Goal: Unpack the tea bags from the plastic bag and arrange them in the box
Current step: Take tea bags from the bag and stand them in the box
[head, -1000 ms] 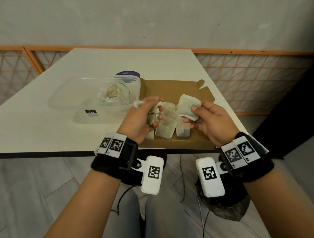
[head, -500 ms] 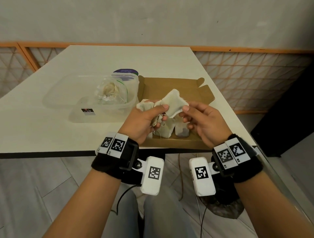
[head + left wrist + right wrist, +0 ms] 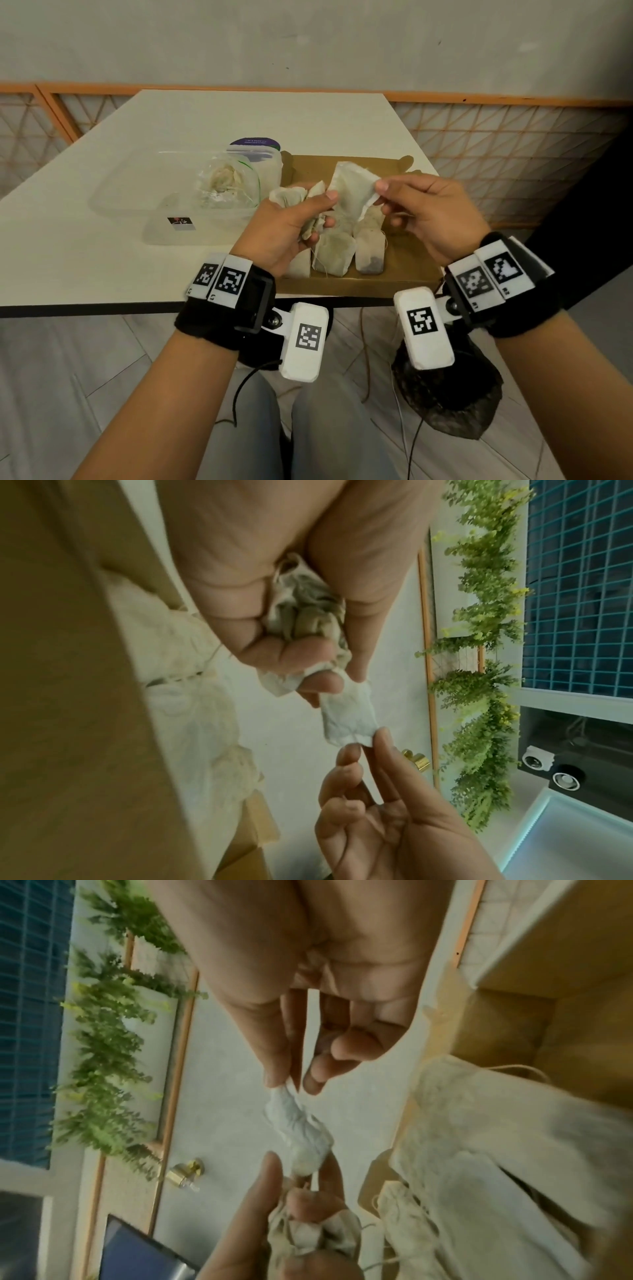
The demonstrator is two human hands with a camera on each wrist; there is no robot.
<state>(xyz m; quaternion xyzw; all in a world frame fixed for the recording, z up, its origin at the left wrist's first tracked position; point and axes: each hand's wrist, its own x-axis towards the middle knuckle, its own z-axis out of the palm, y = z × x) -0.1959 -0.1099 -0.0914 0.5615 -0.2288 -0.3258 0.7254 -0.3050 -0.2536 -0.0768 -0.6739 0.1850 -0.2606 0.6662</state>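
Observation:
My left hand point(image 3: 322, 212) grips a crumpled bunch of tea bags point(image 3: 291, 200) above the open brown cardboard box point(image 3: 404, 270). Its thumb also holds the left edge of one flat tea bag point(image 3: 352, 186). My right hand point(image 3: 383, 197) pinches that bag's right corner between thumb and forefinger. The left wrist view shows the bunch point(image 3: 304, 615) in my fist and the flat bag point(image 3: 346, 718) stretched toward the right fingertips point(image 3: 380, 739). In the right wrist view the pinched bag point(image 3: 298, 1123) spans both hands. Several tea bags point(image 3: 334, 255) lie in the box. The plastic bag point(image 3: 222, 181) holds more.
The plastic bag sits in a clear plastic container point(image 3: 137, 195) left of the box, on a white table point(image 3: 239, 116). A purple-topped pack point(image 3: 255, 144) stands behind the container. The box lies at the table's front edge, and my knees are below.
The right hand brought its tea bag over to the left hand. Both hands rose slightly, and the bag is now spread flat between them.

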